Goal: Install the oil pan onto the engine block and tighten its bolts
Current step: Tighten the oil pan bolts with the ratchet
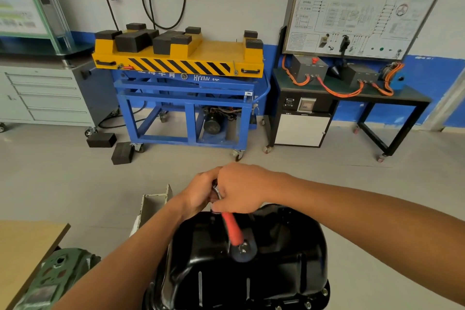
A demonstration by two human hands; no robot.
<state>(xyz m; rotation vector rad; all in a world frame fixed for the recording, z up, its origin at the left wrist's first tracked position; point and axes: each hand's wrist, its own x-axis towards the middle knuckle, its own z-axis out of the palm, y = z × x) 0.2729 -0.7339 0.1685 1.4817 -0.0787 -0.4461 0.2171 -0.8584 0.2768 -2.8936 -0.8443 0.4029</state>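
Note:
A glossy black oil pan (pixel 264 264) sits bottom side up at the lower centre, with several bolts along its near flange (pixel 324 292). A ratchet wrench with a red handle (pixel 232 228) stands over the pan's far edge, its metal head (pixel 216 187) between my hands. My right hand (pixel 241 187) grips the upper part of the wrench. My left hand (pixel 201 194) curls around the wrench head from the left. The engine block under the pan is hidden.
A green metal part (pixel 57 277) and a tan bench top (pixel 22 249) lie at lower left. An open grey box (pixel 153 202) stands behind my left arm. A blue and yellow lift cart (pixel 181 88), black blocks on the floor (pixel 110 146), a cabinet and a black training bench line the far wall.

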